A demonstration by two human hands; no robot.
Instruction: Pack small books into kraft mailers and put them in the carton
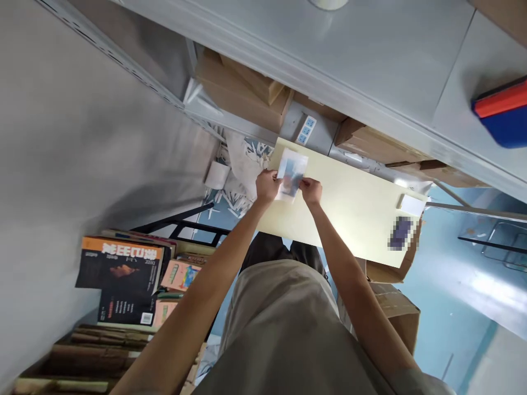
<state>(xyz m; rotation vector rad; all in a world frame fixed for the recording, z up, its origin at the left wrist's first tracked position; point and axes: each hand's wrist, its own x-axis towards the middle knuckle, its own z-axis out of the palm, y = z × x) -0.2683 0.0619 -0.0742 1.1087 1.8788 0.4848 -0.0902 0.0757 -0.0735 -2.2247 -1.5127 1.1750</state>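
A small white sheet with a blurred blue picture (293, 169) is held over the left end of a pale yellow tabletop (349, 211). My left hand (267, 186) is closed on its left edge, thumb and fingers pinching the border. On the opposite side, my right hand (311, 191) pinches the lower right edge. Whether the sheet is a single paper or a thin booklet, I cannot tell. Its lower end points toward my body.
White paper scraps (236, 203) litter the floor left of the table. A power strip (307, 129) and cardboard boxes (242, 93) sit on the shelf behind. Stacked magazines (123, 269) are at lower left. A white box (411, 204) and a pixelated dark object (401, 233) lie at the table's right end.
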